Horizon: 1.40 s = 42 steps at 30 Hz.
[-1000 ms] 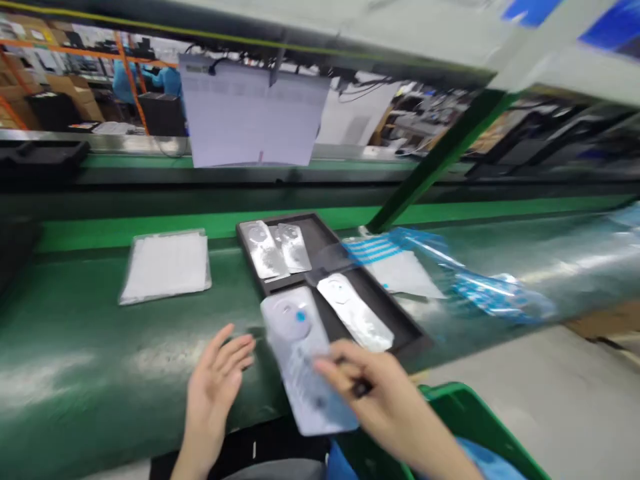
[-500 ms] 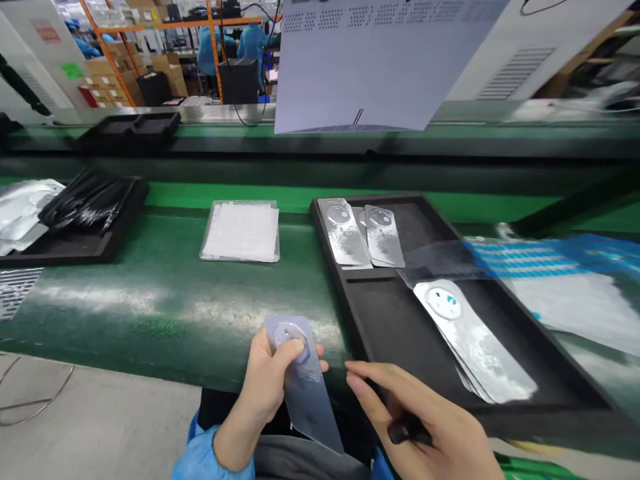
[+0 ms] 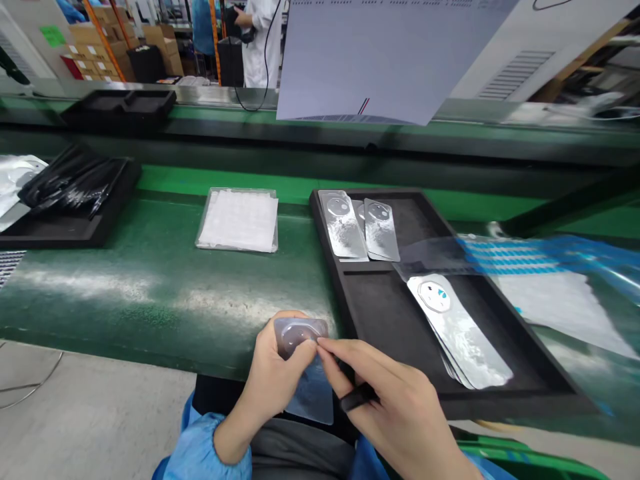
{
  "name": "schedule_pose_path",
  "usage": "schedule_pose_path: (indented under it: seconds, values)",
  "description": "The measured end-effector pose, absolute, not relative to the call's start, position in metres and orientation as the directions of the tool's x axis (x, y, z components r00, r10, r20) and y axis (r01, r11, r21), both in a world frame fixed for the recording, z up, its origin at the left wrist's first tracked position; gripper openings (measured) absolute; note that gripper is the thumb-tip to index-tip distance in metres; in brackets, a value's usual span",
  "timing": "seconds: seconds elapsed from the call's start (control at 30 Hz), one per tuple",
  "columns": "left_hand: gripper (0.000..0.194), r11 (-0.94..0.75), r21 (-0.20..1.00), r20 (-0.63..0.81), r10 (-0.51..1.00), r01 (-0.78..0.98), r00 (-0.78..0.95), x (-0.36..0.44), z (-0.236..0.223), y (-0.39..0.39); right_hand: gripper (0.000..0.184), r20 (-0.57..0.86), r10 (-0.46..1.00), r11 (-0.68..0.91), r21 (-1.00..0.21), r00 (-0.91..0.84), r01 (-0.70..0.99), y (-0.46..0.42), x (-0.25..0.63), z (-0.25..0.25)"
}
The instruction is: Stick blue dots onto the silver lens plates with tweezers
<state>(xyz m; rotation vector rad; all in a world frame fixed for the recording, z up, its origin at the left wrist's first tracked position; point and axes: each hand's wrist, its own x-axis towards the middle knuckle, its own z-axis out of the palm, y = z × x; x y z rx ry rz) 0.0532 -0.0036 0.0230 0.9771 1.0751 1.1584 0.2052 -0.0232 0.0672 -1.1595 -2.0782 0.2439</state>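
My left hand [image 3: 277, 373] is closed round a thin grey-blue phone back panel [image 3: 315, 393], thumb on its face beside the round camera area. The panel tilts over my lap, its lower end partly behind the hands. My right hand [image 3: 385, 393] is closed, thumb and forefinger pinched together at the panel's edge near the left thumb. Whether they grip something tiny there I cannot make out. A short black stick-like tool [image 3: 357, 397] is tucked under the right hand's fingers.
Right of the hands, a black tray [image 3: 370, 313] holds silvery phone panels [image 3: 460, 333] in two compartments. Behind my hands lies a clear box of white sheets [image 3: 239, 220]. Blue-striped film [image 3: 515, 257] overlaps the tray's right side. Another black tray [image 3: 60, 233] with black bags stands left.
My right hand has moved left to the panel, and its thumb and forefinger have come together there. The panel's top end has tipped. A person in white now shows in the background.
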Motion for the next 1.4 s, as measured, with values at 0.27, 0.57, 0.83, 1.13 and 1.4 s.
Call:
schedule_pose_path:
  seconds: [0.27, 0.57, 0.83, 1.13, 1.4]
  values:
    - [0.021, 0.078, 0.973, -0.047, 0.988, -0.219, 0.145, 0.054, 0.017, -0.008, 0.020, 0.453, 0.811, 0.541, -0.343, -0.370, 0.768, -0.022, 0.212, 0.062]
    - [0.021, 0.046, 0.991, -0.028, 0.989, -0.124, 0.148, 0.053, 0.019, -0.010, 0.025, 0.465, 0.784, 0.558, -0.239, -0.411, 0.795, -0.019, 0.212, 0.062]
    - [0.020, 0.042, 0.995, -0.027, 0.988, -0.094, 0.153, 0.053, 0.020, -0.010, 0.028, 0.475, 0.772, 0.559, -0.190, -0.422, 0.807, -0.018, 0.210, 0.061]
    - [0.017, 0.047, 0.992, -0.023, 0.980, -0.115, 0.197, 0.051, 0.017, -0.010, 0.024, 0.408, 0.768, 0.595, -0.167, -0.495, 0.786, -0.011, 0.217, 0.059]
    - [0.024, 0.094, 0.985, -0.061, 0.974, -0.145, 0.217, 0.050, 0.018, -0.009, 0.016, 0.468, 0.721, 0.644, -0.183, -0.510, 0.743, -0.009, 0.219, 0.057]
